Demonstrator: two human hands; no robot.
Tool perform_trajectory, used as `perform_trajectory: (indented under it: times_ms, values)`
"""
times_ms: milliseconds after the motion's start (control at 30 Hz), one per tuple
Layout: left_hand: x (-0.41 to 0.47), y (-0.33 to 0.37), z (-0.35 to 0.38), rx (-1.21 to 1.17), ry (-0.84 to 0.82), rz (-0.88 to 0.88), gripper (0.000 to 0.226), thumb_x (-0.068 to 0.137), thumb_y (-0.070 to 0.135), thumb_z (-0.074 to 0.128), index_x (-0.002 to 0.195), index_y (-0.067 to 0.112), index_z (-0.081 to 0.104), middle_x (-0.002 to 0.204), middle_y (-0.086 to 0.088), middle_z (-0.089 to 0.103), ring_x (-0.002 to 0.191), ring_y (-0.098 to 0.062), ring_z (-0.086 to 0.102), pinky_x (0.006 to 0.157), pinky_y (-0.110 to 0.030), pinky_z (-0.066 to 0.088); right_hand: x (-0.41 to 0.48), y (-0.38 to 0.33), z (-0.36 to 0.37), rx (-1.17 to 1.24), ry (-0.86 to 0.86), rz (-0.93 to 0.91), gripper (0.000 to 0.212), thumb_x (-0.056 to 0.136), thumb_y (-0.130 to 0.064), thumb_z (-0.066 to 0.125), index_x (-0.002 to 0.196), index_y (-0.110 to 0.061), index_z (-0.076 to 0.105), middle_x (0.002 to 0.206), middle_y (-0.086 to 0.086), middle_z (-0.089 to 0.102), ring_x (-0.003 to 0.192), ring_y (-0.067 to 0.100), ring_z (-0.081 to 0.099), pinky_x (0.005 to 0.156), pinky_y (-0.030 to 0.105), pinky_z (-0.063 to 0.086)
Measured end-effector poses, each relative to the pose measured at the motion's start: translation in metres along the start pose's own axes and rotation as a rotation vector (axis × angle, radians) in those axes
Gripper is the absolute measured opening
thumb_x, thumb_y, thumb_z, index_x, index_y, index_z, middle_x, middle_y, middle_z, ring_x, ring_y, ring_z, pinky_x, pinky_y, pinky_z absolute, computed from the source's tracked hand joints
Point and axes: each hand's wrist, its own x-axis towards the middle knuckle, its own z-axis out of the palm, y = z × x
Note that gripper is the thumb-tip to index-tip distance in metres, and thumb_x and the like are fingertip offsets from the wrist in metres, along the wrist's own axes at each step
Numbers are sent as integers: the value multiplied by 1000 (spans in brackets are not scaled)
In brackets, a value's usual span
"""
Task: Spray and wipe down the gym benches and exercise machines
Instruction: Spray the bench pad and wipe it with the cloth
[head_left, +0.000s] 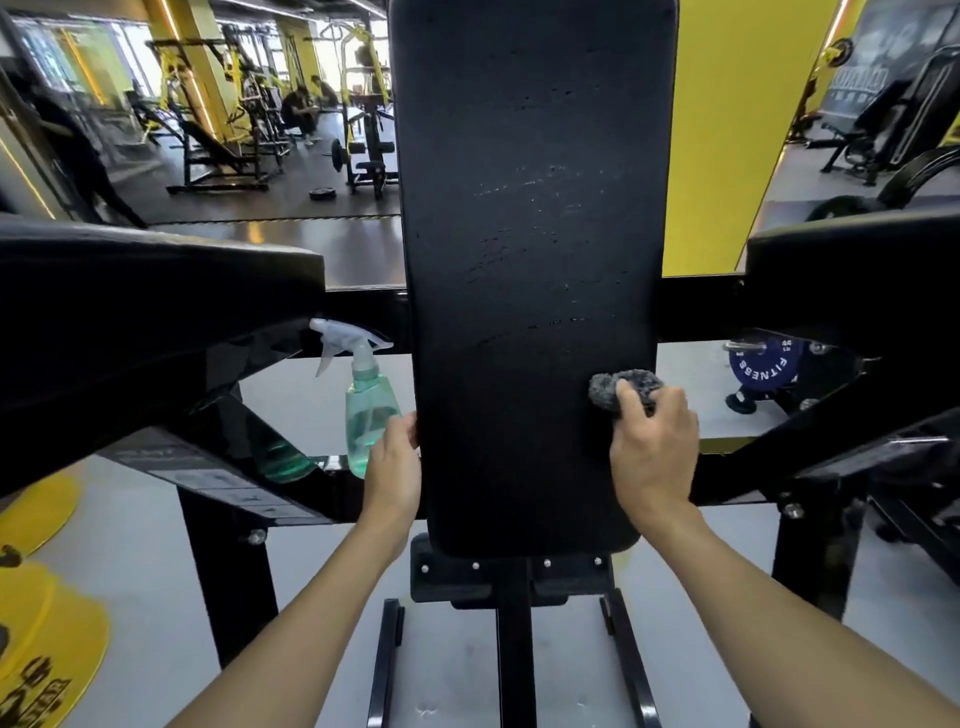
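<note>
Right hand (655, 448) clamps the cloth (607, 391) on the pad (530, 291), lower right edge. Left hand (393, 464) at left edge, beside spray bottle (365, 402), grip unclear. Suggest overlapping strokes upward, 2 passes over streaks (540, 183).

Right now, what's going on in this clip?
A person is wiping down the black bench pad of a gym machine. The right hand grips a grey cloth against the pad's lower right edge. The left hand holds the pad's left edge, with its fingers curled round it. A green spray bottle stands upright just beside that hand; whether the hand touches it is unclear. Faint streaks show higher up the pad.
</note>
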Motion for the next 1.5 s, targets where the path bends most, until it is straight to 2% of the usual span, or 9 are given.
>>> perform_trajectory:
  times_ms: [133, 533, 700, 833, 933, 1133, 1200, 1367, 1500]
  values:
    - [-6, -2, 3, 12, -16, -9, 49, 107, 38, 22, 133, 25, 61, 133, 8, 63, 124, -6, 55, 111, -33, 40, -11, -60, 11, 183, 8, 445, 20, 92, -9, 55, 111, -6, 61, 90, 15, 44, 72, 34, 45, 60, 42, 43]
    - [-11, -18, -10, 45, -41, -107, 47, 106, 37, 20, 128, 30, 61, 128, 10, 64, 120, -11, 58, 107, -41, 43, -51, -79, 21, 104, -150, -520, 28, 84, 3, 58, 108, -8, 66, 84, 15, 52, 73, 31, 48, 62, 40, 36]
    - [-19, -32, -3, 47, -6, -130, 60, 90, 54, 26, 132, 30, 62, 129, 7, 66, 122, -14, 59, 111, -45, 43, -70, -1, 11, 61, -210, -28, 44, 70, 7, 79, 111, -4, 67, 85, 17, 47, 72, 36, 49, 59, 38, 36]
    - [-16, -44, -3, 57, -10, -111, 75, 76, 68, 27, 136, 37, 58, 136, 10, 61, 128, -12, 55, 114, -45, 40, -86, -10, 15, 150, -228, 493, 34, 99, -36, 50, 114, -6, 57, 100, 3, 42, 88, 17, 40, 81, 28, 34]
    - [-20, -48, -2, 68, -11, -109, 77, 79, 69, 25, 144, 37, 51, 144, 12, 54, 135, -9, 48, 118, -43, 34, -98, -57, 21, 243, -77, 795, 17, 98, -20, 52, 104, -4, 54, 91, 7, 47, 76, 18, 44, 72, 35, 41]
    - [-27, -44, -9, 86, -62, -106, 54, 103, 50, 31, 147, 24, 48, 146, 8, 52, 135, -9, 47, 117, -40, 34, -143, -165, 26, 351, -413, 516, 50, 75, 1, 70, 121, 1, 52, 96, 25, 53, 78, 38, 53, 64, 48, 52]
    - [-34, -37, -22, 118, -85, -133, 41, 107, 39, 31, 138, 25, 56, 138, 6, 57, 127, -10, 53, 107, -31, 39, -143, -181, 25, 430, -582, 428, 36, 91, -15, 60, 124, -2, 56, 111, 24, 52, 98, 38, 52, 84, 52, 49]
    - [-51, -19, -57, 0, -118, -289, 29, 104, 52, 38, 109, 44, 66, 118, 7, 68, 109, -18, 66, 93, -48, 55, -122, -191, 10, 728, -446, 256, 40, 86, 2, 58, 123, -10, 52, 111, 3, 46, 86, 16, 55, 68, 34, 55]
    - [-44, 4, -52, -348, -101, -361, 39, 103, 49, 45, 118, 23, 69, 115, -6, 74, 108, -22, 69, 82, -37, 57, -78, -200, -9, 765, -542, 2, 27, 92, -18, 57, 118, -21, 52, 108, -7, 54, 94, 10, 53, 83, 34, 50]
